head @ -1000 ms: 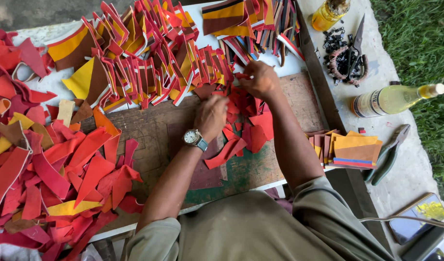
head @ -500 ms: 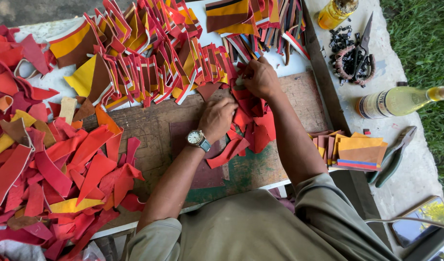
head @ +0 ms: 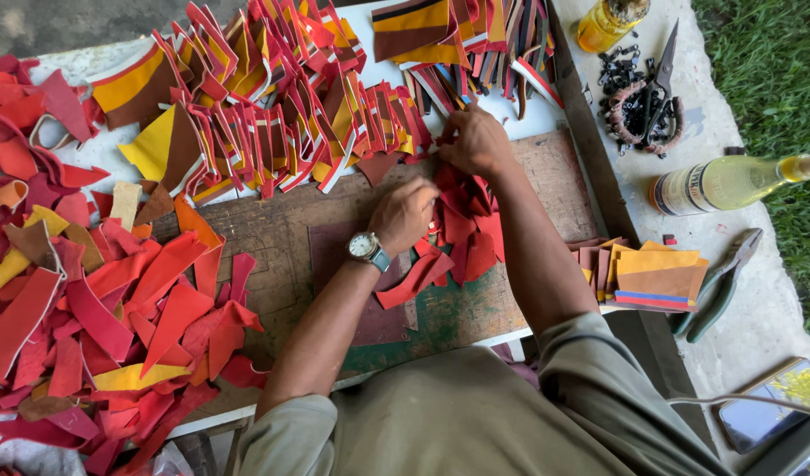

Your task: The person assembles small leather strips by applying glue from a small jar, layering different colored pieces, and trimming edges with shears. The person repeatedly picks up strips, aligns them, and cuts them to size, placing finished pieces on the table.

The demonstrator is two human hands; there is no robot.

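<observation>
My left hand [head: 407, 211], a watch on its wrist, rests with fingers closed on a small heap of red leather pieces [head: 462, 231] on the wooden work board [head: 272, 234]. My right hand [head: 477, 141] is just beyond it, fingers pinched on a red piece at the top of that heap, right beside the rows of red, yellow and brown cut pieces [head: 272, 115] standing on the white tabletop. What exactly the fingertips grip is partly hidden.
A big pile of red and yellow scraps [head: 87, 300] fills the left. A stack of orange and brown pieces [head: 656, 275] lies at the right edge. On the concrete ledge: a glass bottle [head: 731, 181], scissors [head: 660, 75], pliers [head: 718, 286], a jar [head: 608, 22].
Both hands have shifted slightly within the red heap, and the right hand moved up toward the rows of cut pieces. The view has drifted a little.
</observation>
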